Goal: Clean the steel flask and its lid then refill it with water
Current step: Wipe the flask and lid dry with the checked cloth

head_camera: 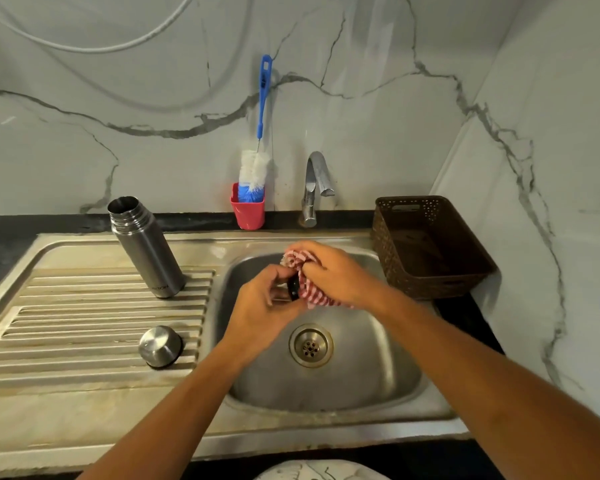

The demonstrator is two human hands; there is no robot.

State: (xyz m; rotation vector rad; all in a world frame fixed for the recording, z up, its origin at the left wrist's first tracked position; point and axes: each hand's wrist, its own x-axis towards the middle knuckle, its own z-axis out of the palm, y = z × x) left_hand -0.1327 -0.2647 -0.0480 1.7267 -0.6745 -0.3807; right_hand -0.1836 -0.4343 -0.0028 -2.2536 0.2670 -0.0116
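Holding lid (293, 288), cloth (313, 296); flask (145, 245) txt blurry

Left hand (257, 306) and right hand (336, 271) are bare, both forearms bare too. Below the front edge of the sink (361, 375) shows a white garment (319, 471) marked with thin dark lines.

Both bare forearms reach forward from the lower edge and converge, the left arm (174, 393) rising from the lower left and the right arm (482, 358) coming in from the lower right. The left hand (264, 303) shows its back, with fingers and thumb curled to pinch a small dark lid (293, 288) at their tips. The right hand (333, 271) sits just beyond it to the right, knuckles up, its fingers curled around a bunched checked cloth (312, 296) that meets the lid.
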